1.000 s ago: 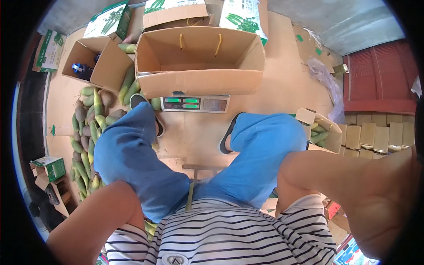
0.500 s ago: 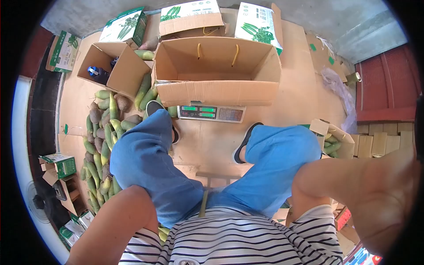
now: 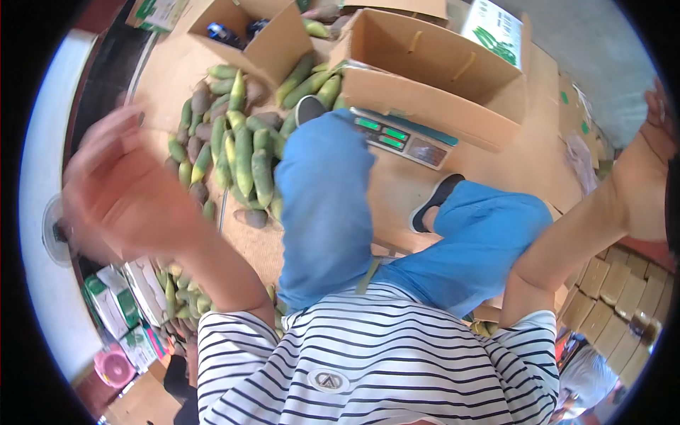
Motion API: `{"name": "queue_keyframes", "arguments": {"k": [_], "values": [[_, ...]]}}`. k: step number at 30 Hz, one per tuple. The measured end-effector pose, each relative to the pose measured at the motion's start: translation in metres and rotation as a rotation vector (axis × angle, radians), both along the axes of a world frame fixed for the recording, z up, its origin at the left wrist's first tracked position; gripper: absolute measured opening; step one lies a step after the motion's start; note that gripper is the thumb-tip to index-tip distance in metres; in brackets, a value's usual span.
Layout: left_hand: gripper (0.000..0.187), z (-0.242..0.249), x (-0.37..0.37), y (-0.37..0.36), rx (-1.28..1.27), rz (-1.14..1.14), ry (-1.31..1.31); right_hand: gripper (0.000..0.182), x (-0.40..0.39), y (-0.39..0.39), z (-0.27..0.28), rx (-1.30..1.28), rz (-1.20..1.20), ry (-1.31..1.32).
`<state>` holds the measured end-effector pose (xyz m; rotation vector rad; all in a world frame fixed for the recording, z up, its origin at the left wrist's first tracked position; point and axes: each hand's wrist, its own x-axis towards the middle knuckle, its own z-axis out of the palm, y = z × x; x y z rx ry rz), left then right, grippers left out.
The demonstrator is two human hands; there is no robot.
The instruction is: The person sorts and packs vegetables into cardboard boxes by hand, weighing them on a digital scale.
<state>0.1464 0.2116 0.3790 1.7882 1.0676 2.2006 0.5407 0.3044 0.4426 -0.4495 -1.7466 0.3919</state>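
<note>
- Left grip: blurred, its outline indistinct.
- Right grip: cut off at the right edge.
- Weighing scale: partly hidden by the open carton, digits illegible.

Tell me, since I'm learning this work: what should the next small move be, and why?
Probably lower the left hand to the green vegetables and grasp one: that hand looks empty, though blurred; they lie beside the left leg; and the open carton seems to sit on the scale, with none visible inside.
</note>
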Motion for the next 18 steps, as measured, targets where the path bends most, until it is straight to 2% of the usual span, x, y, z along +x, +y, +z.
{"name": "queue_keyframes", "arguments": {"k": [1,2,4,5,6,7,9,11,13,16,18], "values": [[0.031,-0.038,-0.002,0.004,-0.158,-0.010,-0.174,0.027,-0.006,0.004,-0.004,-0.029,-0.028,-0.042],[0.030,-0.071,-0.009,0.005,-0.389,0.112,-0.179,0.027,-0.014,0.008,-0.009,-0.058,-0.051,-0.092],[0.036,-0.142,-0.032,-0.012,-0.787,0.382,0.016,0.025,-0.033,0.010,-0.018,-0.247,-0.170,-0.245],[0.033,-0.180,-0.044,-0.024,-1.018,0.457,-0.021,0.024,-0.042,0.011,-0.024,-0.365,-0.242,-0.335],[0.029,-0.221,-0.057,-0.038,-1.089,0.468,-0.014,0.024,-0.048,0.012,-0.032,-0.401,-0.252,-0.470],[0.027,-0.257,-0.070,-0.053,-1.166,0.480,0.107,0.025,-0.052,0.014,-0.040,-0.434,-0.265,-0.605],[0.035,-0.313,-0.083,-0.079,-1.217,0.553,0.311,0.026,-0.054,0.017,-0.061,-0.411,-0.297,-0.858],[0.045,-0.324,-0.084,-0.084,-1.256,0.595,0.453,0.028,-0.049,0.021,-0.091,-0.293,-0.326,-1.089],[0.055,-0.320,-0.076,-0.078,-1.285,0.609,0.540,0.034,-0.042,0.027,-0.121,-0.317,-0.319,-1.173],[0.061,-0.323,-0.070,-0.051,-1.278,0.653,0.597,0.040,-0.033,0.043,-0.168,-0.355,-0.336,-1.288],[0.063,-0.335,-0.072,-0.037,-1.446,0.631,0.570,0.040,-0.019,0.056,-0.197,-0.397,-0.341,-1.364]]}}
